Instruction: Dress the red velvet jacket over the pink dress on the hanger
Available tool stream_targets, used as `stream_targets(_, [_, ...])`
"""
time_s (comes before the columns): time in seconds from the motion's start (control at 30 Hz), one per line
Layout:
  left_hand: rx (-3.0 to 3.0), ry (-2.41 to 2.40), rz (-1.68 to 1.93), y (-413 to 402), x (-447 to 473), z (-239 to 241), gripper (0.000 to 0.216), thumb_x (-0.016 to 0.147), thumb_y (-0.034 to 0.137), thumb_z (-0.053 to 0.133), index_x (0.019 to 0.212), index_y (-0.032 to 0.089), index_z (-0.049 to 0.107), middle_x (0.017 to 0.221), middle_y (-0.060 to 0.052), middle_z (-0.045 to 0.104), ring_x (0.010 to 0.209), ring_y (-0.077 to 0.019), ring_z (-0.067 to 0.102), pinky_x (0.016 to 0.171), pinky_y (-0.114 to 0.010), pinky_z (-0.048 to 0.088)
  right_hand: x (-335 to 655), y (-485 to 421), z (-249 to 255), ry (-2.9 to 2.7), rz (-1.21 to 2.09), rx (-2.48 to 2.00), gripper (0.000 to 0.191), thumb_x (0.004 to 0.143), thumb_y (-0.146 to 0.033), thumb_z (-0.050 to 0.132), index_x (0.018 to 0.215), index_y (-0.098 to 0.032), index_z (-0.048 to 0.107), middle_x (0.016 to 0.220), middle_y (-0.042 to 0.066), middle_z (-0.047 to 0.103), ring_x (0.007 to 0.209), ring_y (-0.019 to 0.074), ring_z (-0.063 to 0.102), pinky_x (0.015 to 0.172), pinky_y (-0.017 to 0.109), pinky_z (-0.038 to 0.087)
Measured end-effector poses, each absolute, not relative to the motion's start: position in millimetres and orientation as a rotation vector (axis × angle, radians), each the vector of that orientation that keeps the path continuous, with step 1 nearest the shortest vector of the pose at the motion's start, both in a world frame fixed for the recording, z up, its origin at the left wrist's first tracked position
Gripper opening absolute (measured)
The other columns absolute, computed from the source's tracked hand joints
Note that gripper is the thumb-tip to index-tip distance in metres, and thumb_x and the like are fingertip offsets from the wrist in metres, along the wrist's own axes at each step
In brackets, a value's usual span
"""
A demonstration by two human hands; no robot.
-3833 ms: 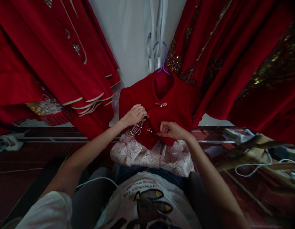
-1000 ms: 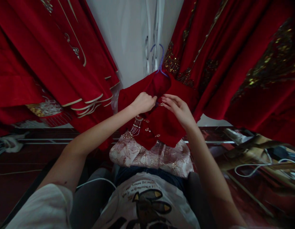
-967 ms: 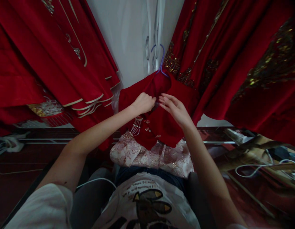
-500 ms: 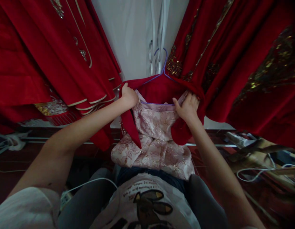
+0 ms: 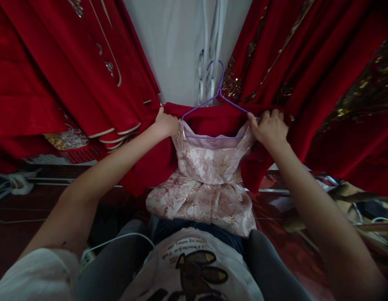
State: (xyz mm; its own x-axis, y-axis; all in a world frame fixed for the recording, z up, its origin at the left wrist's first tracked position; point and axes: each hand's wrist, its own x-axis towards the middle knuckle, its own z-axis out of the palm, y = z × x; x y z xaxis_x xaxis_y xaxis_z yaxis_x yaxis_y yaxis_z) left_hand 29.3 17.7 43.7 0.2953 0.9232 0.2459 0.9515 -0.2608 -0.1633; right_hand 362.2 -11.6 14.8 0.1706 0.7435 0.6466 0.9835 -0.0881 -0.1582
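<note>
A pink and white floral dress [image 5: 209,161] with a metallic sheen hangs on a purple hanger [image 5: 219,93], its skirt spread across my lap. Behind its shoulders stretches a red garment [image 5: 154,163], spread out to both sides. My left hand [image 5: 167,123] is closed on the red cloth beside the dress's left strap, fingertips mostly hidden. On the other side my right hand [image 5: 271,130] grips the same red garment, its fingers folded over the top edge and its thumb near the dress's right strap.
Red draped garments [image 5: 34,71] with silver trim hang at left. More red garments [image 5: 332,92] with gold sequins hang at right. White cabinet handles [image 5: 209,50] stand behind the hanger. A pale cable [image 5: 121,238] crosses my leg. Clutter [image 5: 366,209] lies on the floor at right.
My right hand has moved outward to the right, pulling the red garment wider. More of the dress's neckline and straps shows. My left hand has shifted slightly left.
</note>
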Motion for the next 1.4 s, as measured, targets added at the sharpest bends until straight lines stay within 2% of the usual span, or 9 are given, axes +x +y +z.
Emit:
stream_targets(0.1, [-2.218,-1.816,0.092,4.3,24.0,58.7,0.042,0.088,0.031,0.041,0.11,0.007,0.066,0.113,-0.022,0.068,0.11,-0.0367,0.062,0.1,-0.055,0.036,372.5,-0.9,33.1,-1.723,-0.311,-2.018,0.088,0.086,-0.078,0.024,0.104,-0.004,0.067,0.107,0.03,0.062,0.109,0.0423,0.056,0.086,0.055,0.044])
stream_targets(0.2, [-2.269,-1.866,0.066,-1.3,15.4,62.0,0.054,0.094,0.039,0.028,0.118,0.004,0.062,0.12,-0.025,0.064,0.11,-0.0354,0.063,0.091,-0.045,0.047,387.9,8.2,44.1,-1.827,0.048,-2.072,0.086,0.08,-0.084,0.028,0.084,-0.009,0.07,0.084,0.022,0.066,0.094,0.0373,0.063,0.08,0.048,0.047])
stream_targets(0.33, [-2.293,-1.827,-0.211,0.4,1.3,45.5,0.064,0.098,0.051,0.013,0.122,0.014,0.059,0.117,-0.016,0.068,0.105,-0.0286,0.066,0.086,-0.038,0.049,402.9,-1.1,37.8,-1.87,0.34,-1.726,0.069,0.082,-0.077,0.041,0.081,-0.013,0.067,0.075,0.012,0.065,0.073,0.0212,0.062,0.066,0.033,0.047])
stream_targets(0.43, [-2.236,-1.726,-0.482,3.2,-8.9,26.2,0.059,0.097,0.056,0.017,0.123,0.023,0.059,0.109,-0.009,0.071,0.098,-0.0255,0.068,0.081,-0.033,0.048,407.2,-15.4,23.3,-1.795,0.378,-1.373,0.05,0.083,-0.064,0.055,0.088,-0.016,0.068,0.075,0.007,0.066,0.064,0.0139,0.057,0.059,0.027,0.045])
stream_targets(0.7, [-2.101,-1.59,-0.814,8.2,-49.8,3.6,0.048,0.099,0.047,0.029,0.103,0.019,0.068,0.084,-0.009,0.073,0.077,-0.0217,0.068,0.069,-0.028,0.043,407.0,-13.1,-2.9,-1.463,0.188,-1.195,0.024,0.081,-0.042,0.064,0.083,-0.021,0.074,0.078,0.004,0.071,0.066,0.0164,0.061,0.059,0.028,0.047])
stream_targets(0.8, [-2.183,-1.551,-0.863,2.2,-51.7,7.3,0.048,0.099,0.05,0.028,0.116,0.02,0.062,0.09,-0.007,0.073,0.078,-0.019,0.067,0.069,-0.026,0.043,403.6,-7.9,-9.1,-1.435,0.164,-1.179,0.022,0.081,-0.04,0.064,0.084,-0.02,0.074,0.082,0.004,0.073,0.072,0.0182,0.064,0.066,0.031,0.051])
stream_targets(0.9, [-2.211,-1.585,-0.753,-2.2,-41.8,13.5,0.056,0.094,0.061,0.033,0.132,0.024,0.051,0.092,-0.006,0.072,0.081,-0.0212,0.068,0.071,-0.028,0.044,399.6,-6.5,-13.7,-1.417,0.159,-1.171,0.024,0.081,-0.04,0.064,0.087,-0.019,0.075,0.083,0.003,0.073,0.073,0.0177,0.065,0.071,0.032,0.052])
stream_targets(1.07, [-2.115,-1.653,-0.456,6.3,-26.8,25.3,0.067,0.086,0.073,0.033,0.111,0.019,0.065,0.082,-0.012,0.069,0.087,-0.0317,0.067,0.072,-0.034,0.043,395.4,-8.1,-17.9,-1.358,0.117,-1.181,0.026,0.083,-0.041,0.062,0.088,-0.018,0.074,0.081,0.003,0.072,0.074,0.0167,0.065,0.073,0.031,0.052])
stream_targets(1.4, [-2.082,-1.576,-0.49,13.9,-46.2,9.0,0.06,0.1,0.049,0.017,0.108,0.013,0.065,0.082,-0.015,0.07,0.077,-0.0268,0.068,0.066,-0.031,0.04,395.7,-14.4,-21.6,-1.257,0.003,-1.248,0.032,0.085,-0.04,0.06,0.093,-0.014,0.075,0.087,0.008,0.075,0.08,0.0195,0.068,0.078,0.031,0.052])
